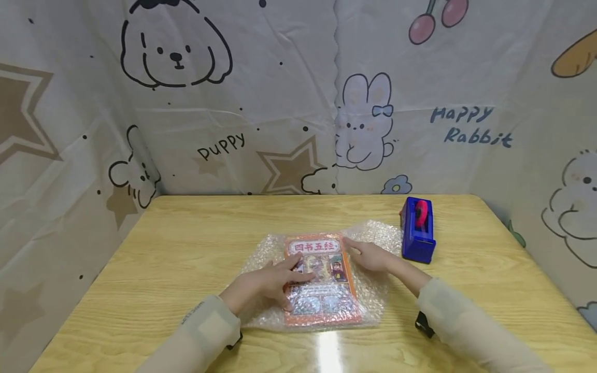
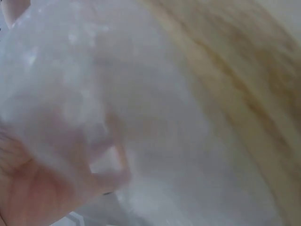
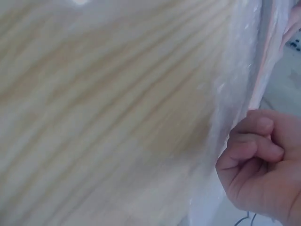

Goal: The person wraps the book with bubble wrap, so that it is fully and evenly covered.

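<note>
The left hand (image 1: 272, 277) rests with fingers spread wide across an orange-bordered, rectangular picture book (image 1: 324, 287) with red Chinese characters on its cover, which lies flat between the two hands. Clear, shiny plastic bubble wrap (image 1: 375, 290) covers at least the lower part of the cover, reaching out under the left forearm on one side and past the right hand (image 1: 373, 257) on the other. That right hand touches the book's upper edge at the corner nearest it, its fingers curled inward in the right wrist view; whether it pinches any plastic, I cannot tell. Just beyond it and further right stands a blue plastic tape dispenser with a red roll (image 1: 410, 248), close to the wrap's far edge. The pale yellow wood-grain tabletop (image 1: 163, 274) shows left of the left hand. The likeliest trouble is slippage: the plastic and cover both look slick, so uneven pressure from the spread left hand could turn the book askew inside the sheet. If the right hand drags too hard at its corner, the loose film could bunch up or pull away, leaving that edge bare. A wide sweep rightward by the right hand might also knock the dispenser.
</note>
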`<state>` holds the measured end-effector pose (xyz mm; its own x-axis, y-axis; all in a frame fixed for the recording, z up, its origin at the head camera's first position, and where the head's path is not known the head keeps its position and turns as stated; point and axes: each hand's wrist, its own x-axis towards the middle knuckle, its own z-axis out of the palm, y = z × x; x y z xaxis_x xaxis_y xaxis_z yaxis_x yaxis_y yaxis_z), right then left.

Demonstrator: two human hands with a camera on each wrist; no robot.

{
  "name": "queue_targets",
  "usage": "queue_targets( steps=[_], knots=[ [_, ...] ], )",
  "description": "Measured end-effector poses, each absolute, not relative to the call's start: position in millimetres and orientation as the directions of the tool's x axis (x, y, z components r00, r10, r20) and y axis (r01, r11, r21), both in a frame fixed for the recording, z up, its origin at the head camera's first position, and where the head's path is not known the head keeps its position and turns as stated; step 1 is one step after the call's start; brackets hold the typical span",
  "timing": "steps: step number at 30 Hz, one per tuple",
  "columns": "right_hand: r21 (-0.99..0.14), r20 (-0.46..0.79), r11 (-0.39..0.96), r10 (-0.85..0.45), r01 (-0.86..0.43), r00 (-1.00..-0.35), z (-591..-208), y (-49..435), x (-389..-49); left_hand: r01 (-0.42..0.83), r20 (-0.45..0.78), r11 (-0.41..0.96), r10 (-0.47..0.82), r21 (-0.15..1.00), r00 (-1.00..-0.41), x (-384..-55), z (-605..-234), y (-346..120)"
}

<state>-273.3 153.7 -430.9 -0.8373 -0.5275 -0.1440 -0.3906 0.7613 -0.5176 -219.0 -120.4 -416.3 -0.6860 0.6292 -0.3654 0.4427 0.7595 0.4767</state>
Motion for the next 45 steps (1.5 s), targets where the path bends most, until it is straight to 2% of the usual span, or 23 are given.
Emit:
queue_targets(
  steps=[4,10,18,21,27,30,32,34,38,45],
  knots=[
    [-0.483,-0.127,0.790,-0.489,-0.377,-0.863,-432.9,160.4,-277.2,0.431,-0.364,0.750,0.635,0.503,-0.682,-218.0,-414.0,-121.8],
    [-0.536,-0.159,0.786,-0.453,-0.308,-0.877,-434.3,164.4,-279.1,0.426,-0.363,0.722,0.661,0.545,-0.657,-218.3,-414.1,-121.9],
    [-0.671,-0.211,0.738,-0.289,-0.076,-0.934,-434.7,172.0,-266.8,0.431,-0.364,0.703,0.682,0.565,-0.635,-219.8,-414.7,-120.0],
    [-0.691,-0.221,0.722,-0.270,-0.045,-0.937,-433.3,177.9,-255.8,0.435,-0.361,0.699,0.686,0.568,-0.632,-219.9,-416.5,-119.9],
    [-0.570,-0.214,0.814,-0.279,-0.112,-0.936,-421.9,198.8,-228.7,0.457,-0.356,0.703,0.687,0.545,-0.633,-218.3,-415.9,-120.7],
    [-0.479,-0.241,0.873,-0.228,-0.088,-0.943,-416.0,211.9,-216.4,0.475,-0.357,0.701,0.694,0.531,-0.625,-217.7,-412.5,-118.6],
    [-0.473,-0.253,0.878,-0.214,-0.073,-0.944,-414.7,218.2,-210.9,0.471,-0.367,0.706,0.690,0.528,-0.623,-216.8,-411.2,-118.0],
    [-0.513,-0.245,0.856,-0.220,-0.066,-0.944,-414.8,221.7,-207.4,0.457,-0.381,0.718,0.679,0.525,-0.628,-215.9,-409.6,-117.4],
    [-0.695,-0.211,0.718,-0.256,-0.040,-0.943,-417.6,220.6,-203.1,0.449,-0.389,0.726,0.670,0.521,-0.632,-215.3,-408.4,-117.2],
    [-0.888,-0.202,0.445,-0.147,0.117,-0.968,-418.7,207.0,-198.4,0.467,-0.373,0.702,0.695,0.538,-0.614,-216.8,-408.1,-116.5]
  ],
)
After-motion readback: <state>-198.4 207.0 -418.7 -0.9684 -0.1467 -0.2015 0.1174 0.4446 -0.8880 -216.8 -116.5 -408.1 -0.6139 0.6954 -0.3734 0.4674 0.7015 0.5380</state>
